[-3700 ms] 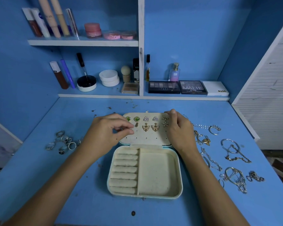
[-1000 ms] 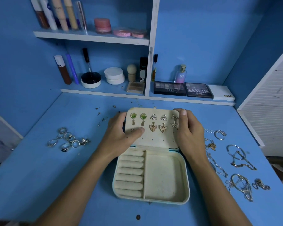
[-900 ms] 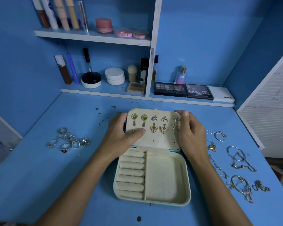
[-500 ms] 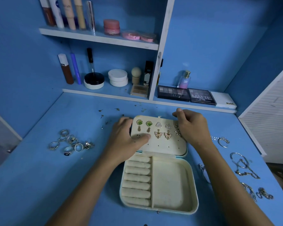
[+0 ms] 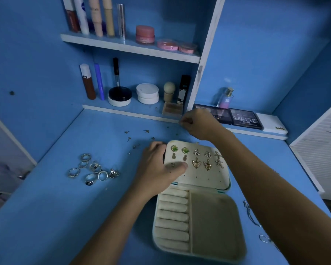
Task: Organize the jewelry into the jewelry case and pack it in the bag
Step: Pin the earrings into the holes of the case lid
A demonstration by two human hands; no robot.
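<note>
**Left hand steadies the open jewelry case; right hand pinches at the back edge**

Near the left edge of the blue surface (image 5: 46, 197) lies a cluster of silver rings (image 5: 92, 170), well apart from the case. Just beyond them, toward the back edge, small earring studs (image 5: 137, 137) are scattered.

The left hand (image 5: 157, 169) holds the left side of the jewelry case (image 5: 199, 217), which sits open at the middle of the surface toward the front edge. Its grip is narrow: the fingers curl round the edge of the raised lid panel (image 5: 197, 165) and the thumb presses on the panel's face. On that panel, earrings (image 5: 196, 156) are pinned in rows: green squares, pineapples, triangles, butterflies, starfish. Below, the tray shows ring rolls on the left and one bare compartment on the right.

The right hand (image 5: 199, 124) is at the back edge of the surface, just beside the lower shelf (image 5: 122, 109), fingers curled tight and pinched together; what they pinch is too small to tell.

At the right edge, silver chains (image 5: 253, 215) show partly past the right forearm.
</note>
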